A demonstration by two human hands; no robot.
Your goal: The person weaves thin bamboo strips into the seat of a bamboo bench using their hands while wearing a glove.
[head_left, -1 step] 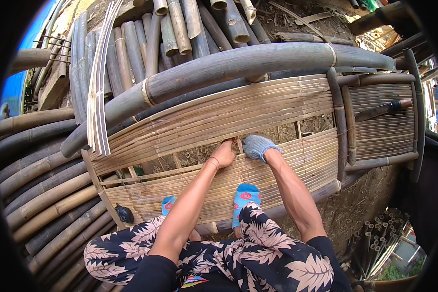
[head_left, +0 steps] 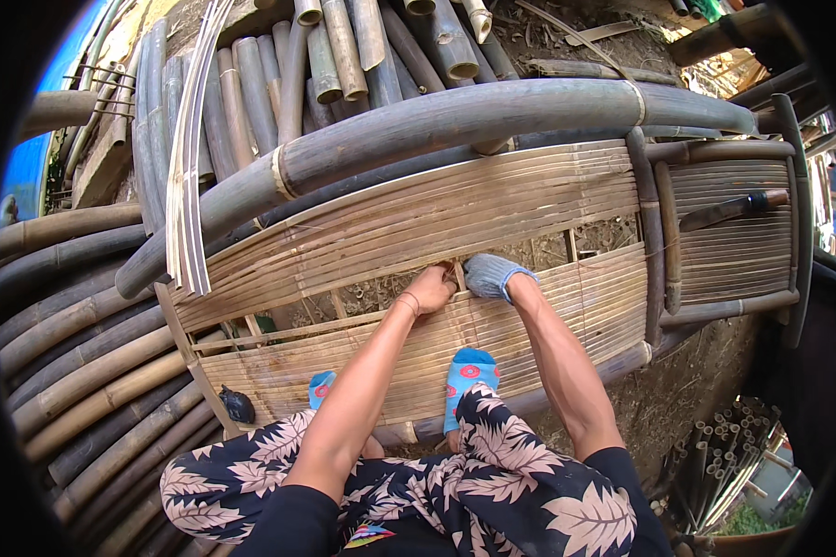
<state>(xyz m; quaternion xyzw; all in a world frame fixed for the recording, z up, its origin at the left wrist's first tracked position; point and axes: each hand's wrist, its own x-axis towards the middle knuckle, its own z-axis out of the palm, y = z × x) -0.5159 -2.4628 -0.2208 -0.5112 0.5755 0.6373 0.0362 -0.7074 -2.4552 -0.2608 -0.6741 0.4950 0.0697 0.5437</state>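
Bamboo slats form a long bench seat, split by an open gap into a far band [head_left: 492,200] and a near band [head_left: 567,316]. In that gap my left hand [head_left: 432,288], bare with a thin cord at the wrist, is closed at the left side of a short wooden crosspiece [head_left: 460,278]. On its right side, my right hand [head_left: 494,277] wears a grey-blue knit glove, its fingers curled down into the gap. Both hands' fingertips are hidden, so what they pinch cannot be made out. My feet in blue socks [head_left: 471,371] rest on the near slats.
A thick bamboo pole [head_left: 418,121] arches along the far side. Pale bamboo strips [head_left: 188,176] hang over its left end. To the right, a large knife [head_left: 724,212] lies on a slatted panel. Bamboo poles [head_left: 93,371] crowd the left, and cut lengths [head_left: 344,56] lie beyond.
Both hands stay at the crosspiece. The left hand's fingers have shifted very slightly; nothing else has visibly moved.
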